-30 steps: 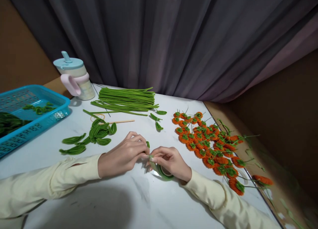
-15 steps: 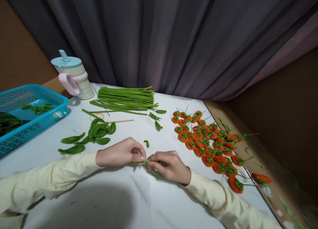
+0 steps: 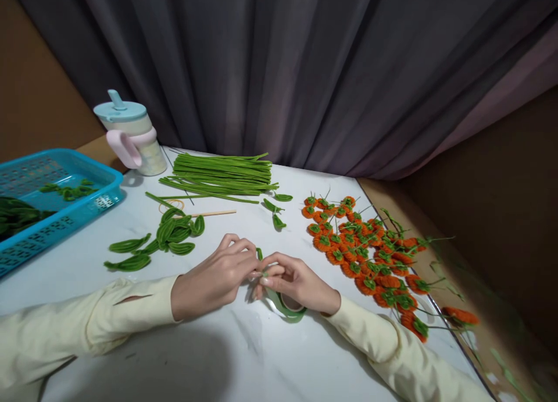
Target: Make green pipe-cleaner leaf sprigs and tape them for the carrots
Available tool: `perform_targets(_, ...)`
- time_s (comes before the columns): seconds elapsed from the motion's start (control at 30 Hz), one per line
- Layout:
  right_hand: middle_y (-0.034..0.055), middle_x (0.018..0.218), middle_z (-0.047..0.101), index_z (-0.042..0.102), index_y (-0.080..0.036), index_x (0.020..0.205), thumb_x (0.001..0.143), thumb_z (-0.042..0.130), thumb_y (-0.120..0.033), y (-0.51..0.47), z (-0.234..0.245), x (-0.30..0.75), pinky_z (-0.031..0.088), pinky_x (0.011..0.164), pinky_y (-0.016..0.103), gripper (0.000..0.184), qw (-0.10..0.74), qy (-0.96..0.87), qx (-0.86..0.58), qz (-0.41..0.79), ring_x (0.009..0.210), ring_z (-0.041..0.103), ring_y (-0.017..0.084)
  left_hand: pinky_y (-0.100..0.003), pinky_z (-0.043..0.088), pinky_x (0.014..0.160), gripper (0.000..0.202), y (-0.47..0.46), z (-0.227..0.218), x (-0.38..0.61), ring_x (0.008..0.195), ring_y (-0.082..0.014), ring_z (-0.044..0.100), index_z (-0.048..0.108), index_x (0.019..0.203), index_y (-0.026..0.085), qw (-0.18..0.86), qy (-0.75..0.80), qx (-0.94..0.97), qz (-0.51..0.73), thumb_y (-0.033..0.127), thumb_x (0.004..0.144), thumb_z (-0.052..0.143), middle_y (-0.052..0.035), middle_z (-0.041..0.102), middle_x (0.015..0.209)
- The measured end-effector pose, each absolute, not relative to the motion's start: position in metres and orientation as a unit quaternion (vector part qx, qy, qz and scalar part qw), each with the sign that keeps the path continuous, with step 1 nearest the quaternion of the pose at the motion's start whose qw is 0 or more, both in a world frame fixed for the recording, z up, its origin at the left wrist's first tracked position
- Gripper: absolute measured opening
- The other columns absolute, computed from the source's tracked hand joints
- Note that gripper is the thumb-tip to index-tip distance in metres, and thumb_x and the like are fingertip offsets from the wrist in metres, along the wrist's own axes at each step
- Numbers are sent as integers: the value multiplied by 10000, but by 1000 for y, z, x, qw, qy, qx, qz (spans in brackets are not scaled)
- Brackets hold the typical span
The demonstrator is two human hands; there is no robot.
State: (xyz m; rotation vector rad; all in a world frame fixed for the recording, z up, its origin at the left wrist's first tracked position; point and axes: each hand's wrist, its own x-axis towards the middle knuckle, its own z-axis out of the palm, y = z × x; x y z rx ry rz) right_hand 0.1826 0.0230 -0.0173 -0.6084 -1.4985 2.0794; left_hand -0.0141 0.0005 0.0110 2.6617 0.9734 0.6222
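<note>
My left hand (image 3: 220, 277) is closed, its thumb and finger pinched together at the table's middle; what sits between them is mostly hidden. Fingertip to fingertip with it, my right hand (image 3: 296, 283) pinches a narrow strip of green tape. A roll of green tape (image 3: 295, 317) hangs or rests just under the right palm, partly covered by it. Behind the fingers lies a short bent green piece (image 3: 259, 253). Left of the hands is a pile of green fuzzy leaves (image 3: 168, 233) of looped pipe cleaner.
A bundle of green pipe cleaners (image 3: 222, 172) lies at the back, near a thin wooden stick (image 3: 215, 213) and several small leaves (image 3: 278, 221). Orange pipe-cleaner pieces with green tops (image 3: 349, 239) cover the right side. A blue basket (image 3: 87, 210) and a lidded cup (image 3: 150, 157) stand left.
My left hand has turned so its back faces up, and its fingers now meet the right hand's. The tape roll has come into clearer view under my right hand.
</note>
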Motion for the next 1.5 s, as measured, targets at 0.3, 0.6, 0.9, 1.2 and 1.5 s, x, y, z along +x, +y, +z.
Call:
perform_targets(0.3, 52, 715, 668, 520, -128, 913, 801, 692, -368, 27, -14, 183, 507, 715, 337, 316, 262, -479, -222, 808, 666, 649, 164, -368, 285, 783, 329, 0, 7, -13, 923, -232, 539, 615, 896, 117, -104, 284, 929, 215, 71, 922, 290, -96, 638, 796)
perform_targets(0.6, 54, 697, 669, 569, -114, 838, 804, 688, -369, 29, -18, 184, 507, 677, 323, 283, 272, -476, -228, 804, 629, 640, 159, -366, 253, 808, 332, 4, 4, -15, 961, -223, 537, 598, 942, 127, -48, 288, 929, 227, 27, 903, 283, -88, 661, 858)
perform_targets(0.9, 57, 692, 670, 583, -101, 876, 831, 666, -324, 30, -21, 185, 508, 637, 279, 242, 283, -465, -202, 814, 604, 631, 139, -378, 244, 848, 239, 9, 10, -18, 971, -222, 525, 521, 1025, 131, 65, 307, 921, 229, 19, 870, 377, -70, 643, 884)
perform_targets(1.2, 64, 756, 662, 592, -105, 876, 801, 694, -319, 22, -19, 183, 523, 612, 266, 249, 304, -514, -252, 761, 638, 630, 135, -338, 304, 854, 65, 12, 10, -17, 777, -154, 549, 393, 972, 172, 244, 357, 882, 188, 151, 926, 352, -42, 608, 945)
perform_targets(1.5, 65, 756, 658, 550, -121, 856, 800, 691, -318, 22, -26, 180, 549, 518, 239, 248, 323, -502, -239, 765, 663, 648, 159, -338, 313, 787, 133, 14, 22, -17, 852, -207, 456, 391, 1013, 176, 325, 377, 858, 128, 257, 942, 314, -58, 626, 925)
